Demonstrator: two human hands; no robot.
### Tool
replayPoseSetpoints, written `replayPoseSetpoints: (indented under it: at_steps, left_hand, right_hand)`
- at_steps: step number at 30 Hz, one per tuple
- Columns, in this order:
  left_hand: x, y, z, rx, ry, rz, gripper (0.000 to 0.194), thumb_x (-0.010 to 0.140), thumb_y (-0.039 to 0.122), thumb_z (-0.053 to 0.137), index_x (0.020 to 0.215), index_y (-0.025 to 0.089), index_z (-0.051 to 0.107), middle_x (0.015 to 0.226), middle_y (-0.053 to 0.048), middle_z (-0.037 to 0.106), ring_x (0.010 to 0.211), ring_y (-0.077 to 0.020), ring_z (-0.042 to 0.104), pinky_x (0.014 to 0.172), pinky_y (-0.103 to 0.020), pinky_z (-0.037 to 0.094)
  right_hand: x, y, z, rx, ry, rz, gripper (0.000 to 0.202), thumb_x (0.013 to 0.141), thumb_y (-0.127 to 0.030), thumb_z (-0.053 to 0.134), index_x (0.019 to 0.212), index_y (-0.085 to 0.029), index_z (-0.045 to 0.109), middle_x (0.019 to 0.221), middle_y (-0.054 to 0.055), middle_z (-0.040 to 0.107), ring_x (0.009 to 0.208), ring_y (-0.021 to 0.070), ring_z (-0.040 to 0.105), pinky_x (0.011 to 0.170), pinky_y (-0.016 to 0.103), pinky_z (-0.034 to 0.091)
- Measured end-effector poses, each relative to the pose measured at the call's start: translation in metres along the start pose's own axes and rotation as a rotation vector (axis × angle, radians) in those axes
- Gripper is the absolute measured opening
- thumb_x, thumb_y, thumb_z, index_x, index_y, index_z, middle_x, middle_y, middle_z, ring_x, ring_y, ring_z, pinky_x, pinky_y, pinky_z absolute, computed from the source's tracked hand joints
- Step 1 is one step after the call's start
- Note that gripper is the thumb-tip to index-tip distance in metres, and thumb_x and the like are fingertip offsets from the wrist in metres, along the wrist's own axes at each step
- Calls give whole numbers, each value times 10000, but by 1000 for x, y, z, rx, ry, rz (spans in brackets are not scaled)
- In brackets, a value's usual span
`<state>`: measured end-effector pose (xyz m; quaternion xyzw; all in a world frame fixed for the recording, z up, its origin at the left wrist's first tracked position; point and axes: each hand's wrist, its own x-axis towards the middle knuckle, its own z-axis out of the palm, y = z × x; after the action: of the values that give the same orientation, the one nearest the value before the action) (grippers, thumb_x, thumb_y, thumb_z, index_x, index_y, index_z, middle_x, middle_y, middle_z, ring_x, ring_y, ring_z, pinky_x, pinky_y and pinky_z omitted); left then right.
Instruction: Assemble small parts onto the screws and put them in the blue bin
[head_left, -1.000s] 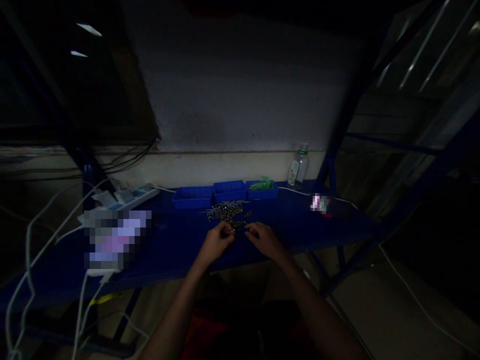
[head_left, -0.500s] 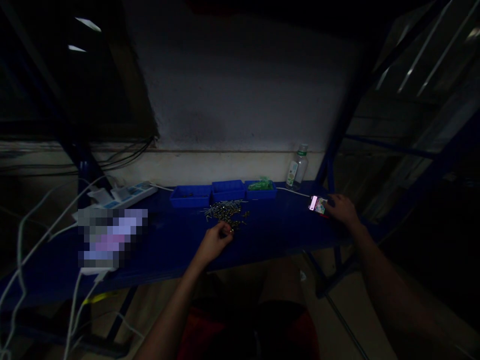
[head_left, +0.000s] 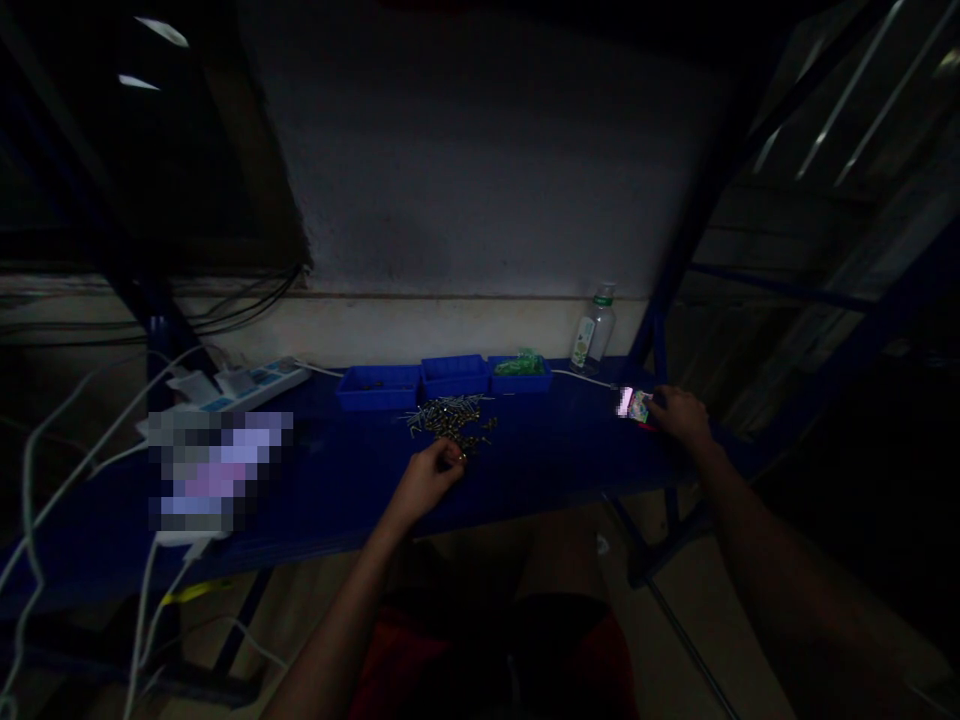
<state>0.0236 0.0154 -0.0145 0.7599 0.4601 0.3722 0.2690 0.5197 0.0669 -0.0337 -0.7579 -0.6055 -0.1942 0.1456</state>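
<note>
The scene is dim. A pile of small metal screws (head_left: 448,415) lies on the blue shelf (head_left: 337,480) in front of three blue bins (head_left: 450,376). My left hand (head_left: 427,474) rests just below the pile with fingers curled around a small metal piece. My right hand (head_left: 679,413) is stretched out to the right and touches a small lit phone (head_left: 634,403) lying on the shelf. One bin holds green parts (head_left: 520,365).
A clear bottle with a green cap (head_left: 592,330) stands at the back by the wall. A white power strip (head_left: 240,385) with white cables (head_left: 45,470) lies at the left. Blue rack posts (head_left: 660,330) rise at the right.
My right hand left the screw pile and reached right to the lit phone, where it stays. My left hand has barely moved beside the screws.
</note>
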Motion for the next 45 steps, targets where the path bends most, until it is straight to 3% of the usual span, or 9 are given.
replayPoseSetpoints:
  at_steps: [4,12,23,31,37,41,45]
  left_hand:
    - [-1,0,0,13,-5,5,85,742,220,516,798,182,566,775,5,637,712,-139,588,643,-225,417]
    - [0,-3,1,19,-5,0,89,746,246,530,794,179,564,755,4,629,699,-138,580,638,-221,417]
    - [-1,0,1,-6,-10,4,93,744,238,521,806,181,559,798,-9,630,751,-155,587,703,-253,433]
    - [-1,0,0,-6,-13,12,83,743,231,522,790,177,564,775,-5,631,726,-147,587,675,-241,432]
    - [-1,-1,1,-2,-13,11,90,744,227,517,801,175,564,783,-5,633,733,-147,588,676,-239,430]
    - [-1,2,0,7,-22,-4,87,747,236,519,797,176,557,780,-5,628,740,-150,587,683,-240,427]
    - [-1,3,0,12,-22,1,87,754,250,516,787,178,553,775,-4,620,734,-148,579,678,-239,424]
  right_hand:
    - [-1,3,5,8,3,-39,452,835,-488,438,1126,-160,545,1050,134,595,946,259,553,809,344,389]
    - [-7,2,2,-60,-69,-102,776,676,-698,506,1261,-195,419,1184,149,514,1034,333,486,874,454,321]
    - [-4,0,-9,-57,-83,-123,421,906,-426,315,1202,-182,488,1092,129,576,967,255,542,818,353,380]
    - [-6,2,-9,-74,-115,-141,679,746,-587,526,1264,-163,417,1133,153,543,993,298,525,816,376,385]
    - [-4,-4,-12,-84,-148,-150,489,863,-470,399,1225,-146,447,1100,150,554,967,261,536,823,353,383]
    - [-7,-22,-13,-125,-99,-188,682,781,-554,485,1297,-128,353,1221,183,475,1066,320,467,886,423,347]
    - [-3,-37,-13,-164,-133,-199,706,759,-460,542,1337,-149,281,1270,185,427,1074,348,452,857,473,363]
